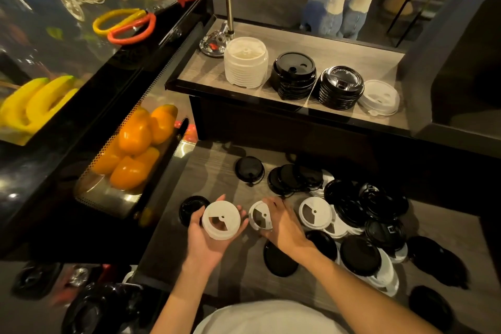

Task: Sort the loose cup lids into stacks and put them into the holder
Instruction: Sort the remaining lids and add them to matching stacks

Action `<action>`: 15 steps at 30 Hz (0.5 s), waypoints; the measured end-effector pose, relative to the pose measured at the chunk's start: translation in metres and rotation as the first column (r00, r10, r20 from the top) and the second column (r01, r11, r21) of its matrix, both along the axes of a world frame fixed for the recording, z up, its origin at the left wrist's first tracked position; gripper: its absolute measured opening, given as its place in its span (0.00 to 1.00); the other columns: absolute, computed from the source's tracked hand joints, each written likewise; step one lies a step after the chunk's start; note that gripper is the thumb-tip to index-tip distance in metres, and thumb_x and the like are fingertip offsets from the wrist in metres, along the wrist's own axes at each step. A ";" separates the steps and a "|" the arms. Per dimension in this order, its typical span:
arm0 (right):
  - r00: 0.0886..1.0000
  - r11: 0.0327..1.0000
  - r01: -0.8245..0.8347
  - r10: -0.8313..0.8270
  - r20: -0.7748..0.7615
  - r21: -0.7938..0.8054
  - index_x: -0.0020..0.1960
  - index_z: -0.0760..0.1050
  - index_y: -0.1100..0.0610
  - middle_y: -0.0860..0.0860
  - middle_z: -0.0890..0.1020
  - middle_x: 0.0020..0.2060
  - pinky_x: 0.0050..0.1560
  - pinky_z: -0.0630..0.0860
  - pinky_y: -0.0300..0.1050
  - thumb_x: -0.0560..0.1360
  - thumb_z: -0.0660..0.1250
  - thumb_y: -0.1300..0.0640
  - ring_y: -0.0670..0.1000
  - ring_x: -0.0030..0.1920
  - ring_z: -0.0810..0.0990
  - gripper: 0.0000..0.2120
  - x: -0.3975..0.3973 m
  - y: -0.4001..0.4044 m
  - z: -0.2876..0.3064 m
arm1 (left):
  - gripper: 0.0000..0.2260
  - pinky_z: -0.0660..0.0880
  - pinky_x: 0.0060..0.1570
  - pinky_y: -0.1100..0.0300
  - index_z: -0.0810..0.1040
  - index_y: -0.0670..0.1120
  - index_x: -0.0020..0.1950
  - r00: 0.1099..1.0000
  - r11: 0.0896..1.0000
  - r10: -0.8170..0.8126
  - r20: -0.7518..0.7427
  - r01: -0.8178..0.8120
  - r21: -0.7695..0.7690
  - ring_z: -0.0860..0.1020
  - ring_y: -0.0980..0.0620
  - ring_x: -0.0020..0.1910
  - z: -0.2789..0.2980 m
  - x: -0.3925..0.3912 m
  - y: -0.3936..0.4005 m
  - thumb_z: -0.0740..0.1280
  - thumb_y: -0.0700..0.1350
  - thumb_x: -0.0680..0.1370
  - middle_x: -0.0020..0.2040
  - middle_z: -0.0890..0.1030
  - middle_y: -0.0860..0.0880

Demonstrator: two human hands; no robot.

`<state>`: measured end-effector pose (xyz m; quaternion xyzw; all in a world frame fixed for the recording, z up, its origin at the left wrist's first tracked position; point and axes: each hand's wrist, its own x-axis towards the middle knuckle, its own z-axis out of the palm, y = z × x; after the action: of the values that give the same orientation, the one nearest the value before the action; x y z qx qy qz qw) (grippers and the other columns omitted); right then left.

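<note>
My left hand (204, 238) cradles a short stack of white lids (221, 221) above the lower counter. My right hand (282, 221) grips a single white lid (259, 215), tilted on edge, just right of that stack. Loose black and white lids (360, 214) lie jumbled on the lower counter to the right, with one white lid (314, 211) face up nearby. On the raised shelf (206, 73) stand a white lid stack (245, 62), two black lid stacks (294, 76) (340, 86) and a low white stack (379, 97).
A glass display case (81, 105) with orange peppers and bananas borders the left. A chrome stand base (215, 43) sits at the shelf's far left corner. Single black lids (249, 168) (280, 259) lie apart on the lower counter. Scissors rest on the case top.
</note>
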<state>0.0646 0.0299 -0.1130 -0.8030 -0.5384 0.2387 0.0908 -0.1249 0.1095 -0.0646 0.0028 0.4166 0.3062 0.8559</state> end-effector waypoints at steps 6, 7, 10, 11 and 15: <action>0.968 0.973 0.160 -0.120 -0.222 0.169 0.75 0.68 0.50 0.45 0.72 0.70 0.71 0.71 0.51 0.67 0.79 0.37 0.49 0.71 0.68 0.43 0.009 0.007 0.059 | 0.22 0.72 0.67 0.35 0.77 0.45 0.72 0.998 0.997 -0.041 0.041 0.038 0.064 0.80 0.34 0.61 0.007 0.001 0.002 0.57 0.55 0.84 0.63 0.80 0.32; 0.973 0.963 0.139 -0.090 -0.213 0.232 0.74 0.70 0.50 0.44 0.73 0.70 0.71 0.70 0.50 0.67 0.79 0.36 0.48 0.70 0.68 0.41 0.012 0.004 0.069 | 0.23 0.73 0.66 0.35 0.77 0.46 0.72 0.997 0.996 -0.051 0.063 0.046 0.074 0.79 0.35 0.62 0.007 0.002 0.002 0.57 0.56 0.84 0.63 0.80 0.32; 0.955 0.909 0.219 -0.124 -0.270 0.354 0.74 0.71 0.47 0.38 0.75 0.66 0.69 0.70 0.43 0.68 0.79 0.38 0.46 0.70 0.70 0.38 0.021 -0.006 0.097 | 0.22 0.75 0.63 0.35 0.77 0.46 0.73 0.993 0.989 -0.081 0.083 0.070 0.131 0.75 0.35 0.67 0.012 0.005 0.002 0.56 0.56 0.85 0.63 0.79 0.34; 0.939 0.899 0.238 -0.117 -0.322 0.368 0.74 0.70 0.44 0.35 0.74 0.65 0.67 0.70 0.41 0.68 0.80 0.39 0.43 0.69 0.70 0.38 0.021 -0.008 0.107 | 0.23 0.76 0.63 0.35 0.77 0.46 0.73 0.992 0.988 -0.092 0.086 0.080 0.135 0.74 0.35 0.68 0.012 0.007 0.002 0.56 0.56 0.85 0.64 0.79 0.35; 0.898 0.941 0.097 0.058 -0.436 0.325 0.75 0.65 0.37 0.34 0.74 0.68 0.65 0.73 0.39 0.70 0.79 0.38 0.38 0.64 0.75 0.39 0.001 -0.015 0.137 | 0.26 0.77 0.59 0.41 0.75 0.42 0.73 0.972 0.964 -0.233 0.037 0.226 0.142 0.81 0.38 0.61 0.027 0.023 -0.004 0.54 0.57 0.85 0.66 0.80 0.36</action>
<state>0.0660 0.0150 0.0236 -0.7062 -0.5287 0.3165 0.3487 -0.1020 0.1053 -0.0375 0.1014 0.3686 0.2329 0.8942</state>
